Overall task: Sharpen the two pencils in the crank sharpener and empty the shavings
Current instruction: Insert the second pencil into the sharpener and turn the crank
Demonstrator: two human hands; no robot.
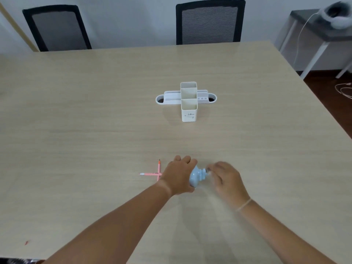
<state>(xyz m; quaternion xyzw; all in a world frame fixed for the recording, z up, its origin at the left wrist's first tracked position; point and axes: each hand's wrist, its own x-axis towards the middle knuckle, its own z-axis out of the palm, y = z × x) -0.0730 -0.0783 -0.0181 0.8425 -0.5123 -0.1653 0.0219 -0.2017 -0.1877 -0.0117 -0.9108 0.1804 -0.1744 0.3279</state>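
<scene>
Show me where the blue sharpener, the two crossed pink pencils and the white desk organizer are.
blue sharpener (196,177): head view, its rounded body between the hands.
pink pencils (150,174): head view, shaft of the horizontal pencil.
white desk organizer (188,115): head view, front wall of the nearest cup.

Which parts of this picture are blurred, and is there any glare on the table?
Head view: the right hand at the blue sharpener is motion-blurred; the left hand is sharper. Soft glare lies on the table far edge. Wide-angle distortion bends the edges.
</scene>
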